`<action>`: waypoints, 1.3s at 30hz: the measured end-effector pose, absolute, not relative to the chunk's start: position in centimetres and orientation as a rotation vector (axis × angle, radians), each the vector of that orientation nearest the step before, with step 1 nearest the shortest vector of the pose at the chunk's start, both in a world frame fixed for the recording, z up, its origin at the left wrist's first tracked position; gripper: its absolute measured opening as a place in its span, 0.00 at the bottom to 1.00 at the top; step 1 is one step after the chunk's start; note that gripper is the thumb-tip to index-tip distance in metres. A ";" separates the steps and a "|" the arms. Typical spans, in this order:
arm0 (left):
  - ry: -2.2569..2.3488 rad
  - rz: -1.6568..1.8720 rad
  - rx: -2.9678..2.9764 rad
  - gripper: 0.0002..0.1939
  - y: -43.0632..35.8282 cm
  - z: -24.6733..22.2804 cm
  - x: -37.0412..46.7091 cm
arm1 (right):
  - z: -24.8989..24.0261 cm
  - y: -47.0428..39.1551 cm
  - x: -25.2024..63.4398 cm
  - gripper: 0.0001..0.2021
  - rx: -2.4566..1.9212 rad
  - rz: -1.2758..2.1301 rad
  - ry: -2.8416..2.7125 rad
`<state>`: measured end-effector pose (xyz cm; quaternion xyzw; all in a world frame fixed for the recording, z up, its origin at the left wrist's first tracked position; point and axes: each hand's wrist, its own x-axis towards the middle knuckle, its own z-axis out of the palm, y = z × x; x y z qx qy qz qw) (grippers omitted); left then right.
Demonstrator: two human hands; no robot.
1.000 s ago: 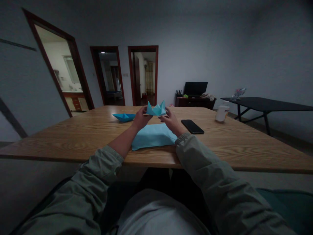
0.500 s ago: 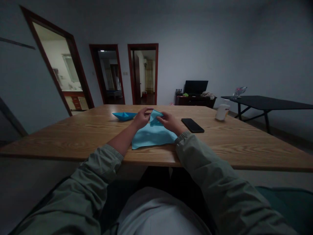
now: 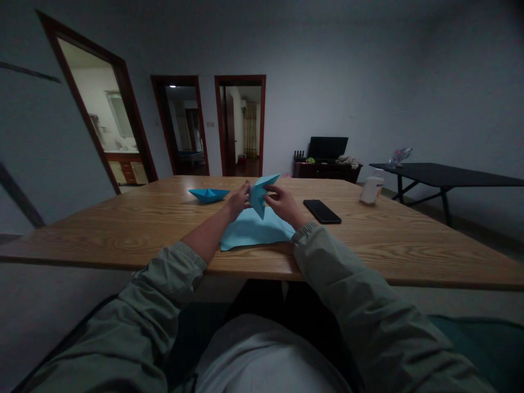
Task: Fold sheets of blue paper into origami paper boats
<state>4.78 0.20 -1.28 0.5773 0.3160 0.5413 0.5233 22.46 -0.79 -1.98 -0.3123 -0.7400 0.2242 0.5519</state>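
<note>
A piece of folded light-blue paper (image 3: 258,197) is held up between my two hands, tilted, with pointed flaps at its top right and bottom. My left hand (image 3: 238,201) grips its left edge. The thumb and fingers of my right hand (image 3: 284,204) are closed on its right side. Under my hands a light-blue sheet (image 3: 256,230) lies flat on the wooden table, partly covered by my right wrist. A finished-looking blue paper boat (image 3: 208,195) sits on the table just left of my left hand.
On the wooden table (image 3: 135,234), a black phone (image 3: 322,211) lies right of my right hand. Farther right stands a white bottle (image 3: 372,189). Beyond are a black table (image 3: 446,173) and a low cabinet with a dark screen (image 3: 327,148).
The folded paper has been turned and its flaps now spread apart, with points up right and downward. My hands have shifted slightly around it. The boat, phone and bottle stay put.
</note>
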 end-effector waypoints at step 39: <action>0.606 1.380 1.422 0.25 -0.6 -1.1 5.0 | -1.5 -2.1 20.6 0.21 -0.639 0.556 -1.613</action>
